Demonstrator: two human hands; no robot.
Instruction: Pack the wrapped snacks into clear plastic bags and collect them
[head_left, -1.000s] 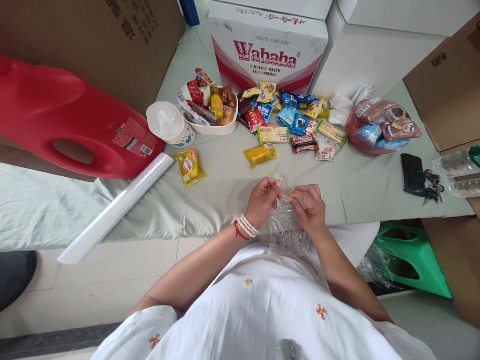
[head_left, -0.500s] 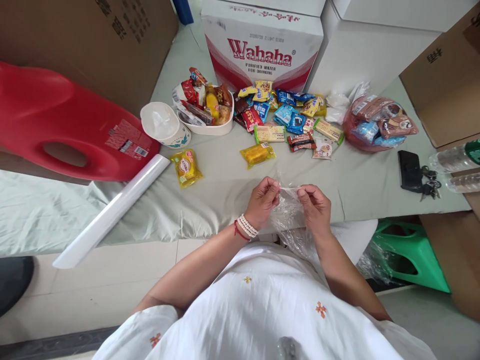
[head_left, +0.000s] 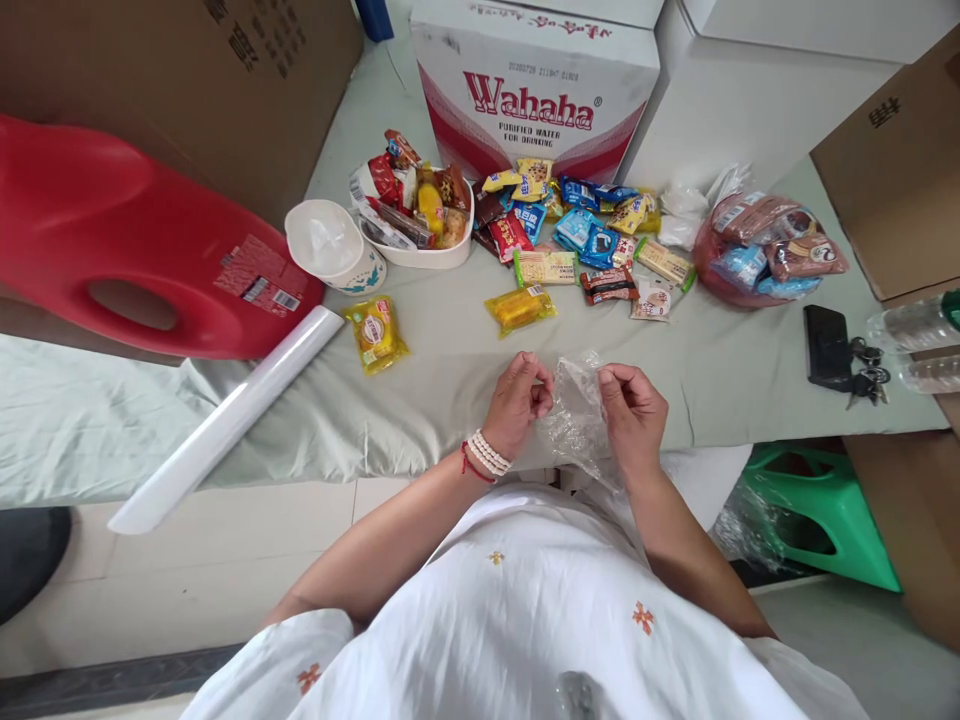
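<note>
My left hand [head_left: 519, 400] and my right hand [head_left: 632, 410] are both pinched on the top edge of a clear plastic bag [head_left: 576, 415], which hangs crumpled between them over the table's front edge. My left wrist wears a white bead bracelet. Beyond the hands, on the pale green cloth [head_left: 420, 380], lie a yellow snack packet [head_left: 520, 308] and another yellow packet [head_left: 376, 333]. Farther back is a pile of several small wrapped snacks [head_left: 585, 240].
A white bowl of snacks [head_left: 420, 215] and a white cup [head_left: 334, 245] stand at the back left beside a red plastic jug [head_left: 127, 240]. A white roll [head_left: 225, 420] lies at the left. A Wahaha box [head_left: 536, 95], red bag of snacks [head_left: 757, 260], phone and keys [head_left: 832, 350] are also there.
My hands have drawn the bag's edge apart and then closer again, gathering the bag up between them. The snacks on the table have not moved.
</note>
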